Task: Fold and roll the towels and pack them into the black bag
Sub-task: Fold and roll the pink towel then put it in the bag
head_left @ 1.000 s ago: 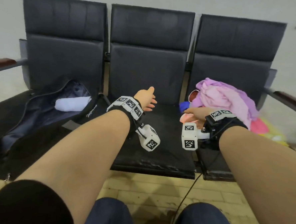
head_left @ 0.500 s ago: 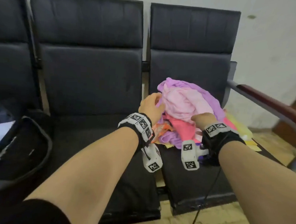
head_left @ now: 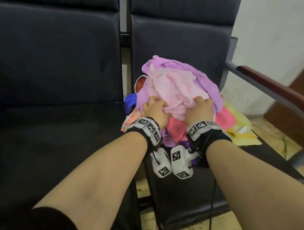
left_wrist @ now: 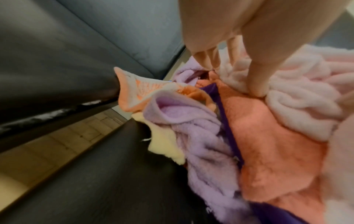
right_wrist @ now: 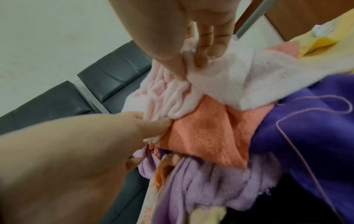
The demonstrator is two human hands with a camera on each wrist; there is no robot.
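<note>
Row of black padded seats (head_left: 169, 196) against a white wall; towel pile on the right seat. Pale pink towel (head_left: 169, 88) sits on top, over lilac, coral and yellow ones. Left hand (head_left: 155, 110) and right hand (head_left: 198, 109) both clamp its near edge, fingers (right_wrist: 203, 50) curled into bunched fabric. Bag out of view.

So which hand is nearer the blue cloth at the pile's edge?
Left. The left hand grips the pink towel beside the blue cloth; the right hand grips farther across.
</note>
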